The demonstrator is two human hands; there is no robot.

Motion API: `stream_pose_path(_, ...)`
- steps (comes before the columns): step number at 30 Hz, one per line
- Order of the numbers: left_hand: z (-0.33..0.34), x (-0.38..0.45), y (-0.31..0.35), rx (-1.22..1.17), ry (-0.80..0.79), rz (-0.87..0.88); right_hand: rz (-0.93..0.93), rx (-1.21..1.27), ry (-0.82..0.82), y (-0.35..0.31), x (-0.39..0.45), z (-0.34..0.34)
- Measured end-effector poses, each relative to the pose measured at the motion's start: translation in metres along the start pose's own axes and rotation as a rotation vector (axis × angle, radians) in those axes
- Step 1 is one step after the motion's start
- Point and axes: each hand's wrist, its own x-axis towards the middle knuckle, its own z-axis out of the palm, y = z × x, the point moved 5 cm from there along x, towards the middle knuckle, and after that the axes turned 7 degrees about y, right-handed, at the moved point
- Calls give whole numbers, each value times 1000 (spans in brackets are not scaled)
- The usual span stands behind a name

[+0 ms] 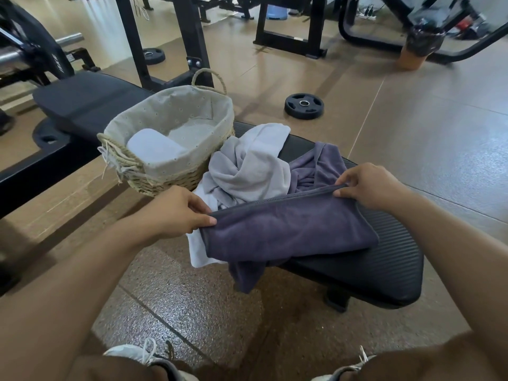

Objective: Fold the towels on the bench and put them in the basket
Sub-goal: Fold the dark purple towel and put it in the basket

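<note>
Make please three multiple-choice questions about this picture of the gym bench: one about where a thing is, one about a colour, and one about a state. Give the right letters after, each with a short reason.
1. Where does the basket stand?
A. on the floor by the weight plate
B. on the bench, left of the towel pile
C. on the person's lap

2. What colour is the towel that both hands hold?
A. dark purple-grey
B. bright red
C. green

3. What is the state of the light grey towel on the bench?
A. folded flat
B. crumpled in a heap
C. hung on a rack

Answers:
1 B, the basket sits on the black pad beside the towels.
2 A, the left hand and right hand pinch a dark purple-grey edge.
3 B, it lies twisted and bunched.
</note>
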Motion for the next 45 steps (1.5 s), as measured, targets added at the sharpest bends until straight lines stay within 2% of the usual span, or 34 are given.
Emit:
stream_pose_path(4,-6,-3,2,11,57,26,-29,66,53,-4,-14,-26)
stream_pose_path(6,-9,-5,2,-99,41,17,-48,131,101,-2,-22,-38)
stream_pose_path(8,-11,-10,9,-287,-7,46,-69,347,95,2,-31,-45)
stream_pose_path(12,-25,-25,32,-705,-123,179,-128,956,-132,5,-50,-56)
stream_pose_path(15,-40,-36,42,-872,-210,255,-141,1153,-312,3,-68,-73)
stream_pose_path(18,-40,-41,39,-812,-276,226,-70,1124,-385,6,-81,-78)
stream_pose_path(21,-19,-38,29,-704,-288,64,113,959,-257,14,-77,-63)
stream_pose_path(24,-2,-28,22,-687,-177,-64,215,739,-86,15,-71,-47)
stream_pose_path(31,3,-8,21,-618,107,-99,297,626,103,13,-64,-46)
stream_pose_path(36,-7,-12,36,-551,338,22,208,563,237,-13,-73,-66)
stream_pose_path(39,-13,-20,48,-462,462,122,86,605,228,-44,-89,-73)
stream_pose_path(42,-12,-33,64,-414,500,222,-5,692,156,-82,-108,-67)
stream_pose_path(45,-2,-46,78,-426,461,277,-88,807,-39,-116,-125,-53)
